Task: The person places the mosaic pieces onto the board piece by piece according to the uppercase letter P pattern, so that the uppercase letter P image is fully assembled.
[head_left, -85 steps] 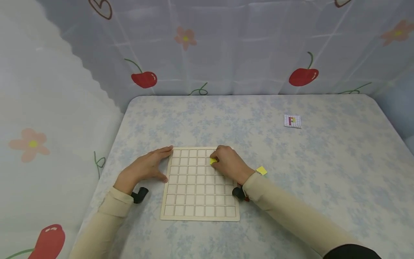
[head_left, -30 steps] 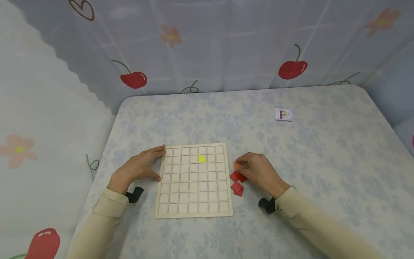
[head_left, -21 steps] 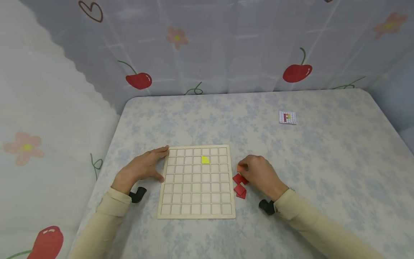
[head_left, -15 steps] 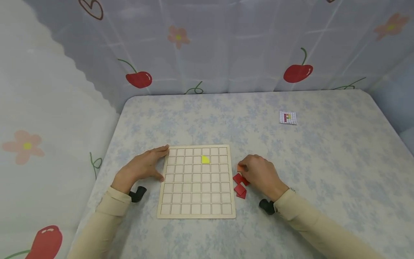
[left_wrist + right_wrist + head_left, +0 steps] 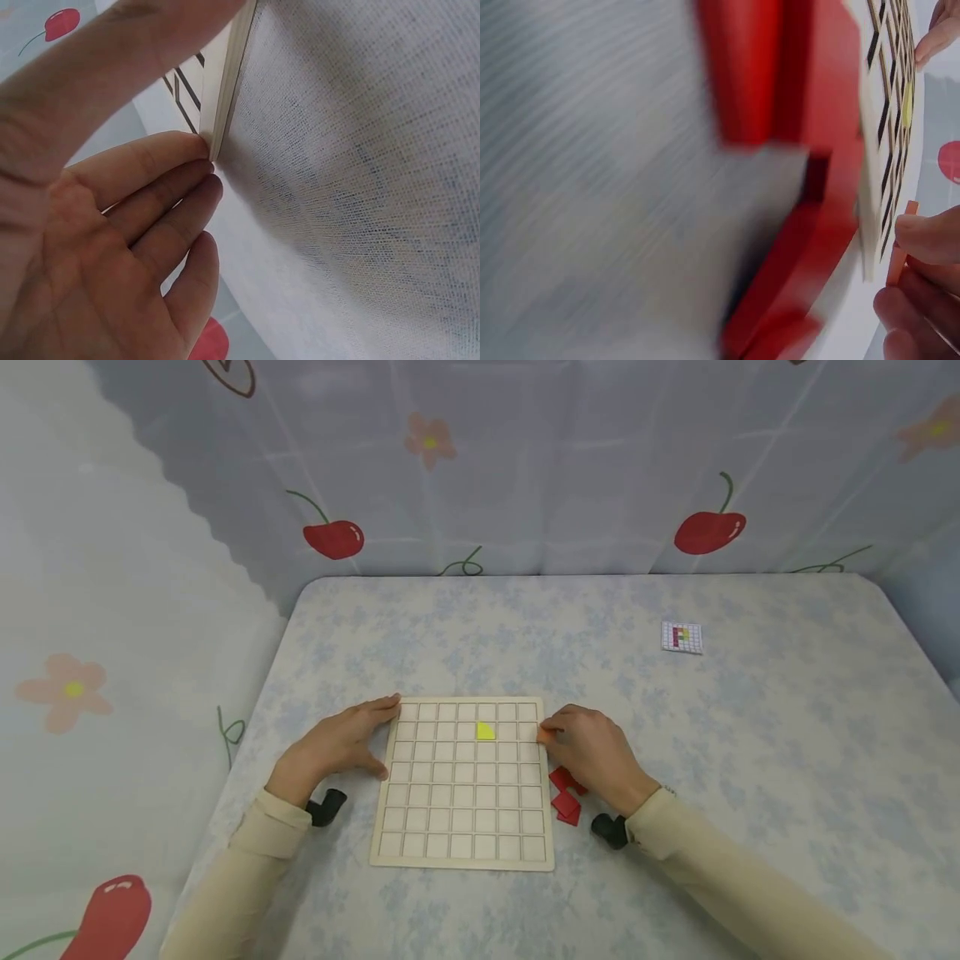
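Pale wood grid board [image 5: 463, 773] with a yellow piece [image 5: 486, 732], one corner rounded, in a second-row cell. Right hand [image 5: 597, 753] has its grip pinched on an orange tile [image 5: 900, 264], partly covered, by the board's right edge; left hand [image 5: 337, 747] has its grip spread against the left. Red tiles [image 5: 566, 803] on the fabric counter [image 5: 787, 735] look blurry in the wrist cam.

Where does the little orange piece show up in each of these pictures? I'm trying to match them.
Head: just right of centre, pinched by the right hand at the board's right edge; orange piece.
Left wrist: not in it.
Right wrist: lower right, between thumb and fingers; orange piece.
Shared landmark: the gridded board, central in the head view, at the top in the left wrist view, right of centre in the right wrist view.
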Demonstrator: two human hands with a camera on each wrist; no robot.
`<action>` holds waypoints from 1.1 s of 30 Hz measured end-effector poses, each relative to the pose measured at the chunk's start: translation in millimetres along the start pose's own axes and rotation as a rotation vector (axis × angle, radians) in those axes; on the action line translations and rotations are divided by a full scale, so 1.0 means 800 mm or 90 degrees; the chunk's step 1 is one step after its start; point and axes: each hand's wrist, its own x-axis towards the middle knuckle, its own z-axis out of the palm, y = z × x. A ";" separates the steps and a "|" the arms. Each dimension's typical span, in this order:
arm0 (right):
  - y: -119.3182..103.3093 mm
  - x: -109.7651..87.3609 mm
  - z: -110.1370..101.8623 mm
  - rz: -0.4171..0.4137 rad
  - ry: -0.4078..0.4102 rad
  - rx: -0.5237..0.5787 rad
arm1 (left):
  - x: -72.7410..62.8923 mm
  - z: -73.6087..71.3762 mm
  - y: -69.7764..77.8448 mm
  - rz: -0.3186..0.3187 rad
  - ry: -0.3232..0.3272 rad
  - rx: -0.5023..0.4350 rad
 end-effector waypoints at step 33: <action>-0.073 0.077 0.060 -0.064 -0.095 0.090 | 0.003 -0.002 -0.001 -0.003 -0.005 0.008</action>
